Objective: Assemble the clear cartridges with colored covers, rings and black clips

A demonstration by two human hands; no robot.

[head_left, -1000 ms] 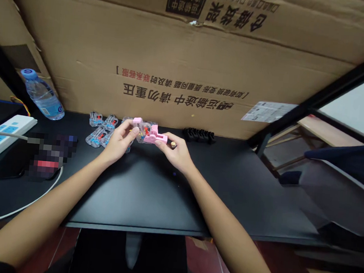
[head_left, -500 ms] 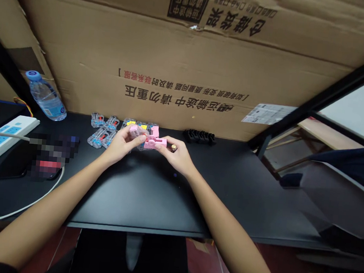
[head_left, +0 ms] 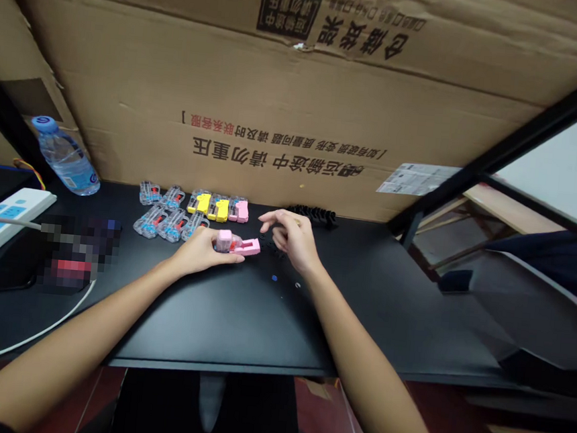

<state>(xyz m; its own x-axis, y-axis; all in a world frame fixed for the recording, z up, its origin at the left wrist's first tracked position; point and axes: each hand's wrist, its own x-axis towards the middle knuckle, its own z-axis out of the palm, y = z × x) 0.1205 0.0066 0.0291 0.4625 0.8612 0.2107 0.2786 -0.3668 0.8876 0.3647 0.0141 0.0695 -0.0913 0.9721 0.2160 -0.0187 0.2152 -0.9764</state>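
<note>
My left hand rests low on the black desk, its fingers closed round a small pink and clear plastic piece that lies on the desk top. My right hand hovers just to the right of that piece, apart from it, fingers loosely curled and spread with nothing seen in them. Behind my hands lie several small clear plastic parts, with two yellow ones and a pink one in a row. A black ridged strip lies behind my right hand.
A large cardboard box walls off the back of the desk. A water bottle lies at the back left, with a white power strip and a white cable at the left. Tiny bits dot the desk.
My hands came down from holding the pink piece together in the air. The left hand set it on the desk and still grips it. The right hand let go and drew back.
</note>
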